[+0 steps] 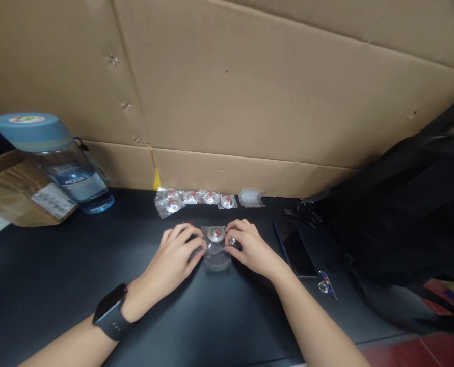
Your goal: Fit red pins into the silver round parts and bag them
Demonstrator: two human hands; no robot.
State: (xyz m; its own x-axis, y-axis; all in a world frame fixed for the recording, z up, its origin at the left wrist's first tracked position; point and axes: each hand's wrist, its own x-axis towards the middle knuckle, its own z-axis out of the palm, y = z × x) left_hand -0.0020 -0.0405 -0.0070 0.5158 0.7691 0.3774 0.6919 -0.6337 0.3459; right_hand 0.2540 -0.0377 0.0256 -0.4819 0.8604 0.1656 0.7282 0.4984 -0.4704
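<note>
Between my two hands a small clear plastic bag [217, 261] lies on the dark table, with a round silver metal disc [216, 234] with a red mark in its upper part. My left hand [179, 252] has its fingers curled and pinches the bag's left edge. On the opposite edge my right hand [251, 247] closes its fingertips on the bag. A shiny rounded metal bit shows under the right fingers, partly hidden. Just behind the left fingers peeks a small red thing. Further back lies a row of several bagged silver discs [210, 198] with red marks.
Flat clear bags [250, 198] end the row, against a cardboard wall [227, 97]. At left stand a blue-lidded water bottle [76, 178] and a brown paper bag [18, 188]. To the right are a phone [297, 250], a keyring [325, 285] and a black backpack [402, 204].
</note>
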